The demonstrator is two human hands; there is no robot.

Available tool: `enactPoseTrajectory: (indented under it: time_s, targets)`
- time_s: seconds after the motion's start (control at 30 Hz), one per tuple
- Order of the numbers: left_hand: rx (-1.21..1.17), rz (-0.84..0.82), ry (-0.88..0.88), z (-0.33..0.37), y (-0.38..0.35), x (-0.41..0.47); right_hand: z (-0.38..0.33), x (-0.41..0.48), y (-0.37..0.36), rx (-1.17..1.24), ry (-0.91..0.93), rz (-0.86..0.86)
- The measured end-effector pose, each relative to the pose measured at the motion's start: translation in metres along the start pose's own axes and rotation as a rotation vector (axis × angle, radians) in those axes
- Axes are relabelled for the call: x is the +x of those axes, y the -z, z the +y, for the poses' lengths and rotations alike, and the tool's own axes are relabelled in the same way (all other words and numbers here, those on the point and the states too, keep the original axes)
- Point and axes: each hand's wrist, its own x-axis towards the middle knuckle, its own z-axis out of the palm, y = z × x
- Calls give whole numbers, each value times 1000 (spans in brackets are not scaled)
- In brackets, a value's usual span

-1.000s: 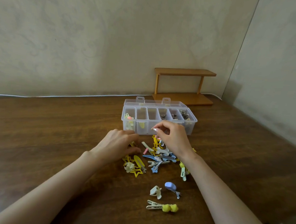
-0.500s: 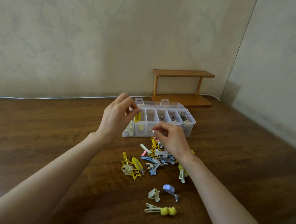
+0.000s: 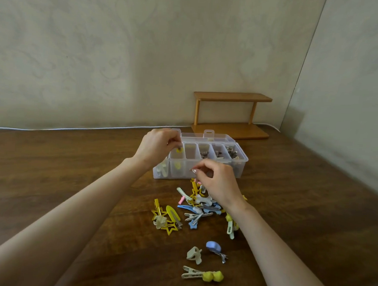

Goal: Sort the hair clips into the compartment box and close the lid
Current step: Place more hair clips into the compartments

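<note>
Two hands are being worked over the table [image 3: 71, 168]; the left hand [image 3: 158, 146] is raised above the left end of the clear box [image 3: 240, 168], and a small yellow clip [image 3: 179, 150] is pinched between its thumb and fingertips. That clip is held right over the second compartment from the left, where another yellow piece is already seen; the drop is judged to go straight down. The box's long axis is laid across the view, left to right; its lid [image 3: 208, 136] is folded open behind. The right hand [image 3: 217, 183] is poised just in front of the box wall, fingertips drawn narrowly together; whether anything is caught between them cannot be told. The pile of clips [image 3: 202, 206] is spread beneath that wrist, so the right hand is the nearer one for the next pick; a few strays are left closer to the viewer. A wooden shelf [image 3: 230, 96] is set against the wall. No brand, label or writing can be read.
</note>
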Motion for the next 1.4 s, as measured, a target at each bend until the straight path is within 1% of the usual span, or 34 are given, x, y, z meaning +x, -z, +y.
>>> enactPoseTrajectory:
  time_s: [0.1,0.2,0.33,0.43,0.5,0.57,0.73,0.83,0.9,1.1,1.27,1.4]
  targets:
    - [131,-22,-40,-3,0,-10,-2,-1,0,3,10,-15]
    - [144,24,-76,-5,6,-23,-4,-1,0,-25,21,-74]
    - [152,86,-91,-2,18,-43,-14,-5,-1,-94,99,-284]
    - [150,103,-57,0,27,-62,-21,-8,0,-133,162,-436]
    - [111,66,-28,-1,30,-75,-24,-9,0,-133,175,-525]
    - [44,-7,19,-2,31,-85,-26,-9,1,-126,181,-594]
    - [-97,-267,150,-5,29,-96,-27,-11,0,-179,191,-707]
    - [-100,-432,172,-5,29,-99,-27,-11,-2,-246,217,-682]
    - [-94,-479,177,-3,27,-102,-26,-10,-2,-291,261,-624]
    - [-167,-444,228,0,23,-104,-22,-9,-3,-239,257,-524]
    - [-292,-352,374,-2,24,-104,-18,-7,-8,-258,282,-461]
    - [-350,-260,454,-4,27,-103,-21,-9,-11,-290,304,-467]
